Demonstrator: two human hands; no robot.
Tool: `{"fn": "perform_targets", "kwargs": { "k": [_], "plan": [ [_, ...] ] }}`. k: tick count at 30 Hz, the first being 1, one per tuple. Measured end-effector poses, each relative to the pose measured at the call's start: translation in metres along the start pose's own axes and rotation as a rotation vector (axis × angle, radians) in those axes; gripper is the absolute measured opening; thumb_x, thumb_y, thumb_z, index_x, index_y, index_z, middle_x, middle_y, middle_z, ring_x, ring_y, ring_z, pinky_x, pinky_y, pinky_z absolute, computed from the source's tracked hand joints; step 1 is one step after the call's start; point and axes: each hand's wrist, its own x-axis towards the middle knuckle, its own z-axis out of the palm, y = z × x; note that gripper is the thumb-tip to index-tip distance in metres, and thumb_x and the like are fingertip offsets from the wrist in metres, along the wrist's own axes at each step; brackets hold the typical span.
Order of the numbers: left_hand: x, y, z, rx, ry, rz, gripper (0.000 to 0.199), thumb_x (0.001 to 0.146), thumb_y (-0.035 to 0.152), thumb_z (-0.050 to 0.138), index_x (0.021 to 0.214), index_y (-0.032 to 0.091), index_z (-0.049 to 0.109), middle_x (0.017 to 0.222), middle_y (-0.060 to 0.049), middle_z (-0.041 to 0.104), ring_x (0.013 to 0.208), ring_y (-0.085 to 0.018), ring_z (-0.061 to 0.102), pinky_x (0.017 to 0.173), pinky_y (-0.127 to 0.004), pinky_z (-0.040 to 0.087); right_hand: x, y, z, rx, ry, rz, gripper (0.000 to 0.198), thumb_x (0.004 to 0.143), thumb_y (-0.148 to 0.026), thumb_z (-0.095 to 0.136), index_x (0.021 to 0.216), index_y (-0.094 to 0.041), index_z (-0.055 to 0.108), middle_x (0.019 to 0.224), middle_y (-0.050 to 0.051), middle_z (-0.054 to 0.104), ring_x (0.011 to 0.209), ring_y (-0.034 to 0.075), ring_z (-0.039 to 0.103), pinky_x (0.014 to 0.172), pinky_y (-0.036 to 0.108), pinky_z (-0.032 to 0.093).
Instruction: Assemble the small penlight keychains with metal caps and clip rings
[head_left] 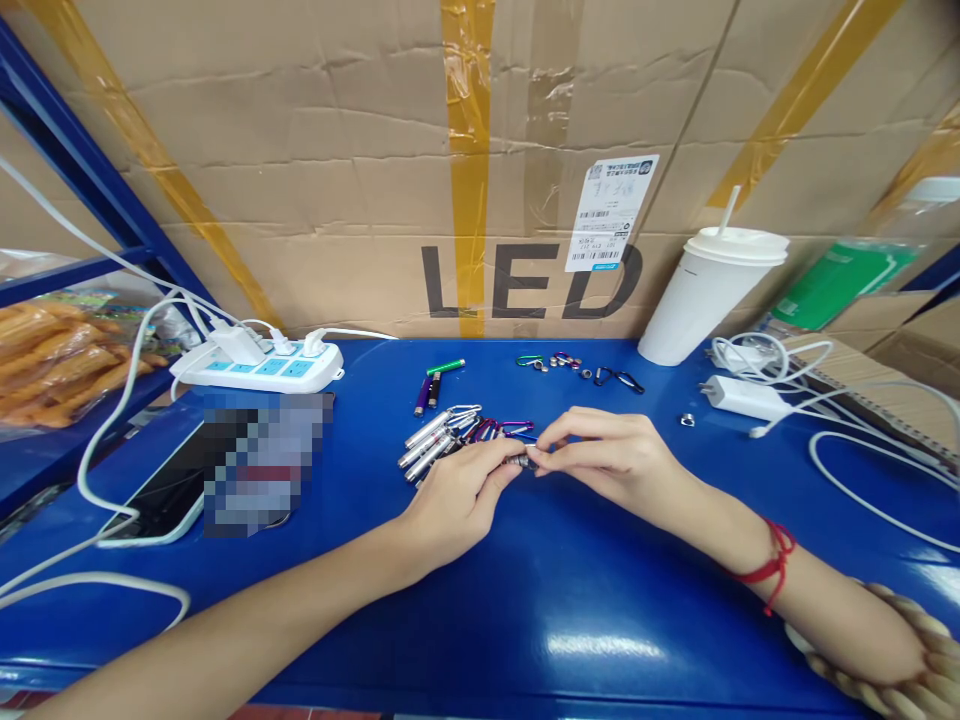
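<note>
Over the middle of the blue desk (555, 560), well back from its near edge, the left hand (454, 495) pinches a small dark metal piece (529, 464) between thumb and fingers. The right hand (615, 448) pinches at the piece's other end with thumb and fingertips. The fingers cover so much that its exact shape cannot be told; the two-sided grip seems meant to let one hand steady it while the other works finely. Just beyond the left hand lie heaped silver penlight-like tubes (427, 445), probably grouped for easy reach, with a purple carabiner (517, 428) at their right. Nearer the far edge, a green tube (446, 367), a purple tube (423, 396) and a black tube (434, 390) lie apart from the heap, perhaps set off by colour. Farther right along that edge, a green carabiner (529, 359) and a black carabiner (628, 381) lie among small metal parts, likely spread so each can be picked singly. The white power strip (300, 372) sits toward the far left corner and the lidded paper cup (709, 290) toward the far right, both apparently kept outward so the middle serves the hands
</note>
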Motion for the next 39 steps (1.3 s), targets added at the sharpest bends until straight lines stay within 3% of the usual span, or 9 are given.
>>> {"fn": "perform_targets", "kwargs": {
  "k": [5, 9, 14, 20, 32, 35, 39],
  "plan": [
    [-0.003, 0.0, -0.001, -0.007, -0.048, 0.032, 0.022, 0.087, 0.027, 0.035, 0.095, 0.019, 0.053, 0.07, 0.002, 0.062, 0.053, -0.004, 0.051, 0.053, -0.014, 0.039, 0.0, 0.001, 0.005, 0.187, -0.011, 0.08, 0.013, 0.082, -0.012, 0.056, 0.076, -0.016, 0.067, 0.085, 0.003, 0.06, 0.073, 0.008, 0.058, 0.064, 0.018, 0.045],
    [-0.004, -0.002, 0.0, -0.005, 0.007, 0.112, 0.014, 0.086, 0.025, 0.039, 0.082, 0.016, 0.049, 0.065, 0.003, 0.06, 0.05, -0.004, 0.051, 0.048, -0.012, 0.037, -0.001, -0.001, 0.008, 0.248, 0.0, 0.122, 0.015, 0.082, -0.015, 0.055, 0.073, -0.015, 0.067, 0.081, 0.004, 0.06, 0.069, 0.008, 0.059, 0.062, 0.018, 0.046],
    [-0.003, -0.006, 0.003, 0.096, 0.146, 0.352, 0.012, 0.084, 0.021, 0.044, 0.074, 0.016, 0.05, 0.069, 0.001, 0.062, 0.061, -0.005, 0.057, 0.056, -0.012, 0.043, 0.002, -0.005, 0.008, 0.265, 0.01, 0.175, 0.015, 0.079, -0.016, 0.06, 0.066, -0.015, 0.067, 0.072, 0.002, 0.06, 0.062, 0.007, 0.057, 0.057, 0.016, 0.044],
    [-0.002, -0.01, 0.006, 0.087, 0.255, 0.467, 0.009, 0.081, 0.019, 0.049, 0.074, 0.015, 0.052, 0.07, -0.001, 0.063, 0.068, -0.007, 0.06, 0.064, -0.014, 0.049, 0.004, -0.011, 0.009, 0.286, 0.046, 0.198, 0.014, 0.077, -0.016, 0.062, 0.063, -0.013, 0.065, 0.069, 0.003, 0.06, 0.063, 0.007, 0.056, 0.055, 0.016, 0.042],
    [0.001, -0.007, 0.004, 0.076, 0.351, 0.478, 0.007, 0.078, 0.017, 0.054, 0.072, 0.015, 0.055, 0.069, 0.0, 0.065, 0.068, -0.007, 0.062, 0.063, -0.014, 0.051, 0.008, -0.014, 0.014, 0.295, 0.046, 0.36, 0.019, 0.075, -0.02, 0.063, 0.058, -0.012, 0.058, 0.065, 0.002, 0.058, 0.058, 0.008, 0.053, 0.051, 0.018, 0.04],
    [0.001, -0.003, 0.002, 0.072, 0.331, 0.426, 0.005, 0.079, 0.017, 0.053, 0.08, 0.016, 0.058, 0.074, 0.0, 0.067, 0.071, -0.006, 0.063, 0.066, -0.013, 0.051, 0.008, -0.014, 0.013, 0.307, 0.048, 0.385, 0.021, 0.076, -0.024, 0.062, 0.059, -0.012, 0.058, 0.066, 0.004, 0.059, 0.056, 0.008, 0.052, 0.045, 0.018, 0.037],
    [0.001, -0.001, 0.0, 0.074, 0.273, 0.335, 0.018, 0.08, 0.017, 0.052, 0.097, 0.018, 0.059, 0.09, 0.001, 0.068, 0.082, -0.005, 0.063, 0.077, -0.013, 0.05, 0.007, -0.012, 0.01, 0.308, 0.045, 0.41, 0.02, 0.076, -0.027, 0.062, 0.063, -0.012, 0.061, 0.068, 0.004, 0.059, 0.057, 0.008, 0.052, 0.045, 0.018, 0.036]
  ]
}}
